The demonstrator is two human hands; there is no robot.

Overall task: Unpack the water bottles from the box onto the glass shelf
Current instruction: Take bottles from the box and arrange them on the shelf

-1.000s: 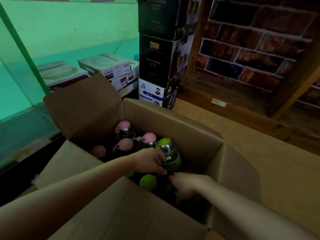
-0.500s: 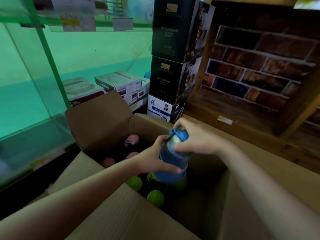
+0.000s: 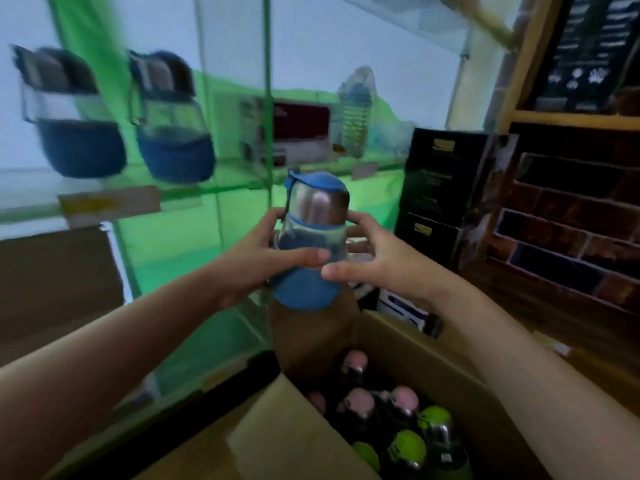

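Carrying the blue water bottle (image 3: 311, 244) upright, left hand (image 3: 256, 261) and right hand (image 3: 377, 261) wrapped around it; next, the glass shelf (image 3: 207, 192) beside its twins.

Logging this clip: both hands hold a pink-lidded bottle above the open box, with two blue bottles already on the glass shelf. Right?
Not quite. The head view shows the bottle held by the left hand and right hand has a blue lid, not pink. The box, blue bottles and shelf are as stated.

We see open glass shelf (image 3: 242, 183) surface ahead between two blue bottles (image 3: 173, 119) at left and a green upright post (image 3: 266, 98). Stacked black cartons (image 3: 440, 188) block the right; a raised box flap (image 3: 311, 341) stands just below.
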